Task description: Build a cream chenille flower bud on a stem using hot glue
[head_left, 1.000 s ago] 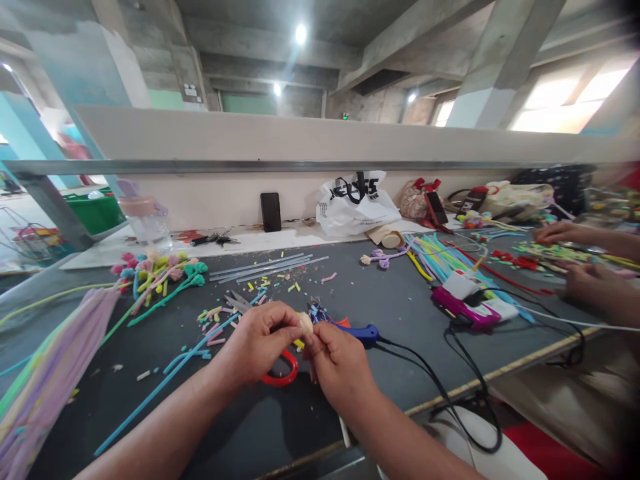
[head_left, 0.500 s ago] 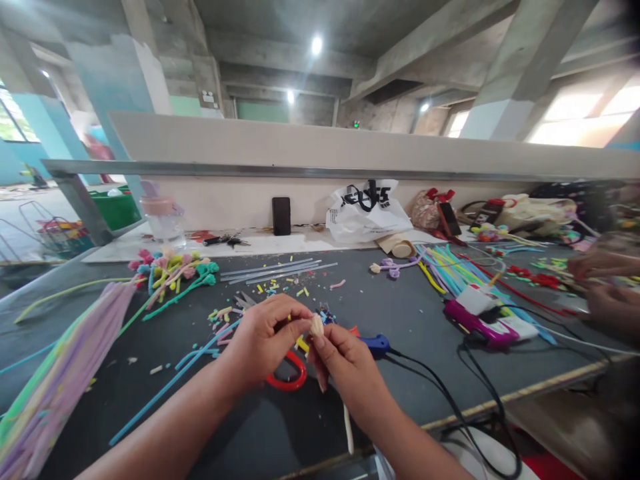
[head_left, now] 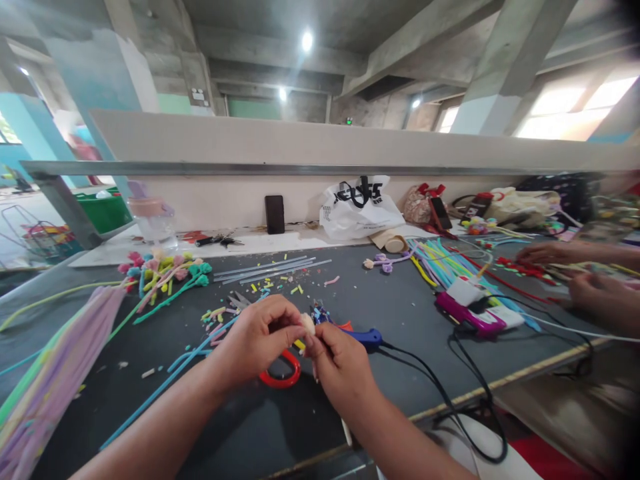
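Between my fingertips is a small cream bud of bent chenille stem [head_left: 308, 325], its straight tail hanging below my right wrist near the table edge. My left hand [head_left: 273, 333] pinches the bud from the left with thumb and forefinger. From the other side, my right hand [head_left: 337, 357] is closed around the bud's base and stem. Red-handled scissors [head_left: 281, 381] lie beneath my left hand, partly covered by it. Beside my right hand rests a blue-handled corded tool [head_left: 369, 338], its front end among coloured scraps.
A bundle of pastel chenille stems [head_left: 75, 353] lies left, near finished fuzzy flowers [head_left: 165, 273]. Clear glue sticks [head_left: 273, 268] lie ahead. A magenta glue gun [head_left: 470, 317] with cords sits right. A co-worker's hands [head_left: 595, 287] work at the far right. A phone [head_left: 275, 215] leans behind.
The view has shifted slightly, so the table items appear further left. My hands keep hold of the cream bud, with small finger movements. The co-worker's hands have moved left.
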`<state>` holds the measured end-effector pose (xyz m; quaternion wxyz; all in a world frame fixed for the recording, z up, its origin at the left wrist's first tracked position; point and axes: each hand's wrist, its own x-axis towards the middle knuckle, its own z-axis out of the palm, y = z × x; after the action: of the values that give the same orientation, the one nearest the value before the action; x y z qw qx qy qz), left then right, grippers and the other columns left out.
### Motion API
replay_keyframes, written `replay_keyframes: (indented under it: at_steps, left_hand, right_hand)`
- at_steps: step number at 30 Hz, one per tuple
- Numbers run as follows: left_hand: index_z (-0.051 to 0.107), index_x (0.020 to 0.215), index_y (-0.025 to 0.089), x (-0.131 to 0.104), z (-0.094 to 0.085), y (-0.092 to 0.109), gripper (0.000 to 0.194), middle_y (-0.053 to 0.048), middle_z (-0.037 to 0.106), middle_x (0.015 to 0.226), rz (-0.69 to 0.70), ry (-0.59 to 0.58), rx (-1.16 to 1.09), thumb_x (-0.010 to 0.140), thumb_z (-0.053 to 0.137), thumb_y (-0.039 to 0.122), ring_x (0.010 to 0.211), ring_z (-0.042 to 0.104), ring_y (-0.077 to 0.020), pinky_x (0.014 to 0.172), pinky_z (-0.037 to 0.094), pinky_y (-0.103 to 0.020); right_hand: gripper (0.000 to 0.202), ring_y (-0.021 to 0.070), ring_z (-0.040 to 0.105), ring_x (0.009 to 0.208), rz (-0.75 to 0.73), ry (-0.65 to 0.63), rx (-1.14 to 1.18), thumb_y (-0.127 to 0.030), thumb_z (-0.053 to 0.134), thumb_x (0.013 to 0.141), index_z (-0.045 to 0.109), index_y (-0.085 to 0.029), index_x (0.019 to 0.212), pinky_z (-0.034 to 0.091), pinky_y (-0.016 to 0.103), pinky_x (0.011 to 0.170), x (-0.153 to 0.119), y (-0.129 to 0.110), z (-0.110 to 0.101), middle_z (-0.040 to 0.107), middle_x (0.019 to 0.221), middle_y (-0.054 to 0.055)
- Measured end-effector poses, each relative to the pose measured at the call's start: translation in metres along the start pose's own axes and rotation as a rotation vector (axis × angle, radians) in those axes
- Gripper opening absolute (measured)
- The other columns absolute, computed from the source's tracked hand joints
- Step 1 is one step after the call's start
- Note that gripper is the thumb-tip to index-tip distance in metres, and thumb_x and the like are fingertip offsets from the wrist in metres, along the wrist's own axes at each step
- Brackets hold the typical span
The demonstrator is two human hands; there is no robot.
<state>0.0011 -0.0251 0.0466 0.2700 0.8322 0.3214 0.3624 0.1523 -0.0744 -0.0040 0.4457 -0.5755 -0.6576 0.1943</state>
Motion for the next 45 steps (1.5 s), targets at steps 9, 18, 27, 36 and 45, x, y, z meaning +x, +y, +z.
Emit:
replay_keyframes:
  at_steps: [9,18,27,36,45]
  left_hand:
    - [0.061,0.066,0.017,0.000,0.000,0.000,0.014,0.002,0.061,0.068,0.055,-0.046,0.034,0.079,0.056,0.014,0.067,0.056,-0.0102,0.065,0.039,-0.021]
    - [0.059,0.069,0.016,0.001,0.003,-0.003,0.011,0.001,0.060,0.071,0.064,-0.006,0.001,0.079,0.056,0.015,0.068,0.055,-0.0108,0.064,0.041,-0.021]
    - [0.058,0.080,0.017,-0.003,0.008,-0.007,0.002,-0.001,0.059,0.078,0.152,0.110,0.052,0.081,0.057,0.017,0.074,0.055,-0.0119,0.067,0.043,-0.023]
    - [0.056,0.075,0.016,-0.002,0.004,-0.007,0.004,0.000,0.055,0.073,0.139,0.056,0.077,0.080,0.055,0.016,0.066,0.051,-0.0114,0.060,0.040,-0.023]
    - [0.057,0.072,0.015,-0.001,-0.003,-0.002,0.007,-0.001,0.058,0.072,0.164,-0.052,0.043,0.079,0.056,0.015,0.067,0.053,-0.0112,0.060,0.040,-0.022]
  right_hand:
    - [0.026,0.0121,0.051,0.048,-0.097,0.035,-0.138,-0.027,0.040,0.087,0.051,-0.020,0.064,0.036,0.022,0.053,-0.003,0.003,0.001,0.051,0.048,-0.002]
    - [0.028,0.0109,0.048,0.042,-0.035,0.032,-0.053,-0.030,0.041,0.087,0.051,-0.019,0.063,0.035,0.021,0.049,0.002,0.002,-0.001,0.049,0.043,-0.004]
    - [0.019,0.0099,0.046,0.042,0.059,0.023,0.091,-0.031,0.049,0.083,0.055,-0.019,0.070,0.034,0.021,0.046,0.002,0.005,0.004,0.047,0.047,-0.005]
    - [0.021,0.0089,0.045,0.042,0.131,-0.027,0.327,-0.037,0.050,0.081,0.054,-0.018,0.073,0.035,0.020,0.044,0.001,-0.003,0.000,0.046,0.050,-0.005]
    - [0.021,0.0088,0.047,0.040,0.170,0.018,0.270,-0.031,0.048,0.081,0.051,-0.018,0.065,0.036,0.019,0.043,-0.001,-0.002,0.002,0.049,0.046,-0.005]
